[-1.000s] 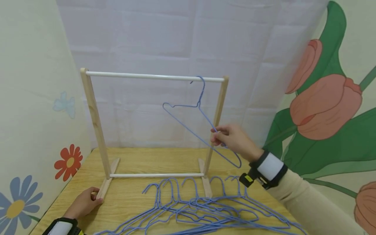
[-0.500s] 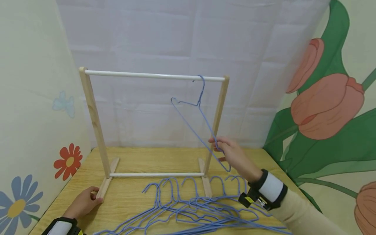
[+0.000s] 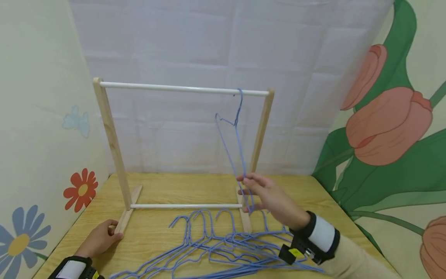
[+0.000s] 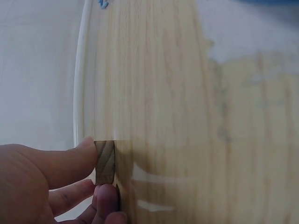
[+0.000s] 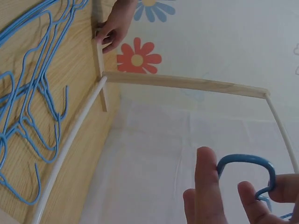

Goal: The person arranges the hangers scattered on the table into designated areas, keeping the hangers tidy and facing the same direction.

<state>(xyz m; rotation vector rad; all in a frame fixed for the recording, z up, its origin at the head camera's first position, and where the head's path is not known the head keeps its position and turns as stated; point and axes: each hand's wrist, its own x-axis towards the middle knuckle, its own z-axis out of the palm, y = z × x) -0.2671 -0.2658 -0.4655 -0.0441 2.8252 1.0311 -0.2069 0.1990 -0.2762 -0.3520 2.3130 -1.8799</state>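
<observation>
A light wooden rack has a white top rail (image 3: 184,88). On the rail's right part hangs a blue wire hanger (image 3: 238,112) by its hook, turned nearly edge-on. My right hand (image 3: 275,197) pinches the hanger's low end between thumb and finger, other fingers spread beside the wire; the right wrist view shows the bent wire end (image 5: 245,158) between them. At the lower left, my left hand (image 3: 99,238) grips the front tip of the rack's left foot (image 3: 124,224); in the left wrist view, thumb and fingers sit either side of the foot's end (image 4: 104,162).
Several blue wire hangers (image 3: 226,244) lie in an overlapping pile on the wooden table (image 3: 174,190), in front of the rack, hooks pointing away from me. The rack's lower white bar (image 3: 184,206) runs just behind them. A white cloth (image 3: 174,46) stands behind.
My right hand has moved down and left, swinging the hanger's low end around so it goes from wide to nearly edge-on. Its hook stays on the rail. The left hand has not moved.
</observation>
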